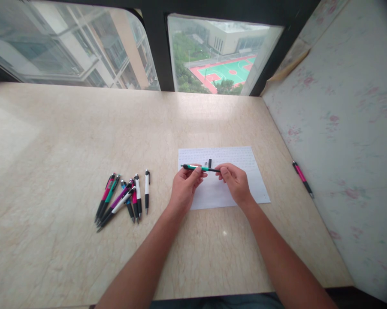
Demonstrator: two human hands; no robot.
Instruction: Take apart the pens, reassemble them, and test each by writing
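Above a sheet of paper (228, 189) with lines of writing, my left hand (185, 184) pinches the green barrel of a ballpoint pen (193, 167). The pen lies level, its black clip end toward the left. My right hand (235, 182) has its thumb and fingers closed on a thin dark piece at the pen's right end. Whether that piece is joined to the barrel I cannot tell. A short black grip sleeve (210, 163) rests on the paper just behind the pen, with a tiny part (205, 163) beside it.
Several click pens (116, 199) in pink, green, purple, blue and white lie in a loose pile to the left, with a white pen (147, 191) beside them. One pink pen (302, 178) lies along the wallpapered wall (348, 150) at right. Windows (222, 56) border the ledge's back.
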